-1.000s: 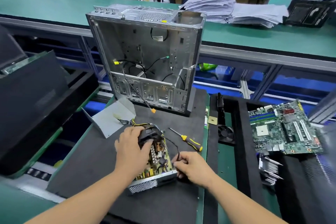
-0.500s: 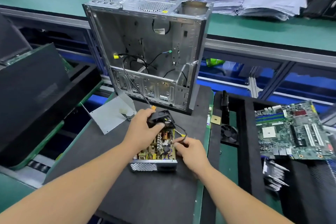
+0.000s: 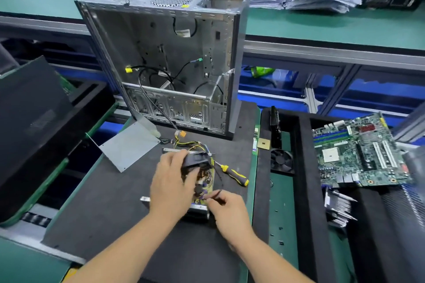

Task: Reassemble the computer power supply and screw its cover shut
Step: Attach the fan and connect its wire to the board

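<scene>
The open power supply (image 3: 203, 185) lies on the black foam mat (image 3: 96, 209), its circuit board exposed. My left hand (image 3: 171, 181) holds the black fan (image 3: 196, 159) above the far end of the board, fingers curled over it. My right hand (image 3: 226, 210) pinches a thin black fan wire (image 3: 216, 193) at the near right corner of the supply. The grey metal cover (image 3: 128, 147) lies apart to the left of the supply. A yellow-and-black screwdriver (image 3: 232, 173) rests on the mat to the right.
An empty upright computer case (image 3: 165, 53) stands behind the supply with loose cables hanging out. To the right, a black tray (image 3: 301, 167) holds a fan (image 3: 281, 161), a motherboard (image 3: 361, 151) and a heatsink (image 3: 339, 210). A black panel (image 3: 34, 122) leans at the left.
My left hand has lifted the black fan up off the board. My right hand moved from the near edge of the supply to pinch the fan wire. The view shifted closer.
</scene>
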